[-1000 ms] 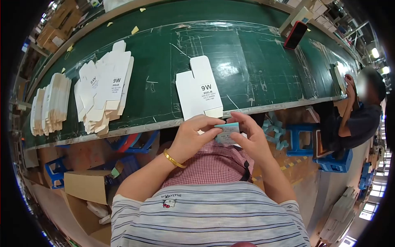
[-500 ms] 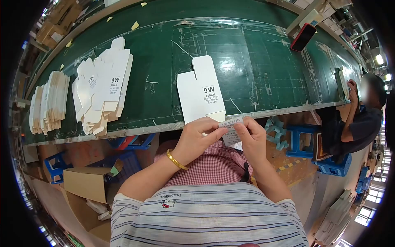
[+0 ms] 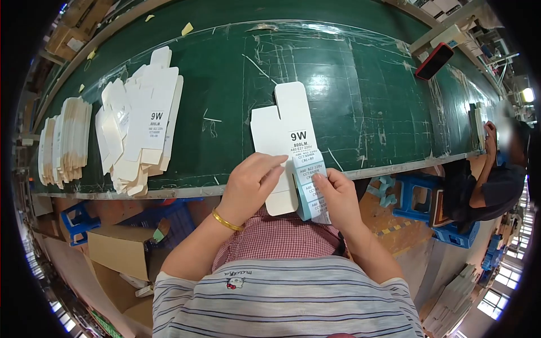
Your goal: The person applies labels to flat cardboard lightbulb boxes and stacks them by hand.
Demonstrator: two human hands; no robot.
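A flat white carton point(image 3: 267, 127) printed "9W" lies over the table's near edge, its lower end above my lap. My right hand point(image 3: 337, 198) pinches a strip of printed labels point(image 3: 310, 176) on pale blue backing, which curls down below my fingers. The strip's upper end overlaps the carton's print. My left hand point(image 3: 252, 181) rests over the carton's left side, thumb and forefinger drawn together beside the strip's left edge. Whatever lies between those fingertips, if anything, cannot be made out.
To the left on the green table point(image 3: 220, 67) are a loose pile of white cartons point(image 3: 143, 118) and a stacked row of cartons point(image 3: 66, 141). A red-edged phone point(image 3: 434, 61) lies at the back right. A co-worker point(image 3: 487, 174) sits at far right near blue stools point(image 3: 414, 194).
Both hands have parted, and the label strip now shows unrolled over the carton. The carton sits nearer to me, and its lower end is uncovered. The view has shifted slightly.
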